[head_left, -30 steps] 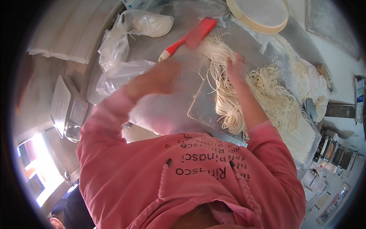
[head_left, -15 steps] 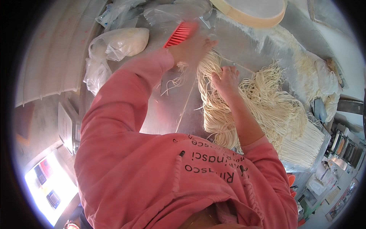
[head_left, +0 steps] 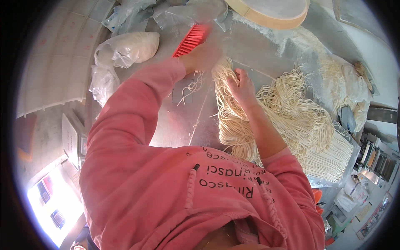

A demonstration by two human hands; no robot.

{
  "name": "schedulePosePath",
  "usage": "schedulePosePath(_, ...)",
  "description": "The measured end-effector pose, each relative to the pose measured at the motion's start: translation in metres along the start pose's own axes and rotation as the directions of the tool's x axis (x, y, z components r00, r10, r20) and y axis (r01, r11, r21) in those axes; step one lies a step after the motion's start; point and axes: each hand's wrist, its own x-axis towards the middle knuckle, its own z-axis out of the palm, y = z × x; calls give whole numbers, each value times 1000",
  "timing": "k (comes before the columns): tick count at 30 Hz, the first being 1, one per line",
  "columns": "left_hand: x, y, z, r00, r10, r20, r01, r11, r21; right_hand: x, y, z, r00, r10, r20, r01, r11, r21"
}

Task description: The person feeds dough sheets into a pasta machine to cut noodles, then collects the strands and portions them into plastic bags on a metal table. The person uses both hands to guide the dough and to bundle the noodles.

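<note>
A long bundle of pale fresh noodles [head_left: 228, 112] lies on the floured metal table [head_left: 175, 125] in front of me. My right hand [head_left: 241, 85] presses into the bundle's upper part, with its fingers dug among the strands. At the bundle's top end, my left hand [head_left: 204, 56] is blurred and closed, and a few loose strands [head_left: 189, 89] trail below it. A red brush [head_left: 189, 39] lies just to the left of that hand, touching or nearly touching it. My pink sleeves cover both forearms.
A larger tangled heap of noodles [head_left: 300, 112] and a stack of straight-cut noodles [head_left: 333, 160] sit to the right. A round wooden sieve [head_left: 271, 12] is at the far edge. A plastic bag holding white dough [head_left: 131, 48] and crumpled bags [head_left: 179, 12] are at the far left.
My left hand has moved from the near left up to the top end of the bundle, beside the red brush. My right hand has stayed on the noodles. The view has shifted closer.
</note>
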Motion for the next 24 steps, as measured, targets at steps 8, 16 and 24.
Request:
schedulePosePath(8,-28,48,-88,942,113,-315,-73,988,137,38,21,-18,994,98,42,-106,956,274)
schedulePosePath(16,-33,103,-210,847,205,-490,-38,944,329,-30,-68,-95,799,-93,595,-477,506,719)
schedulePosePath(24,-141,89,-123,766,-627,-140,639,766,66,-87,-17,-167,346,85,934,-520,846,115)
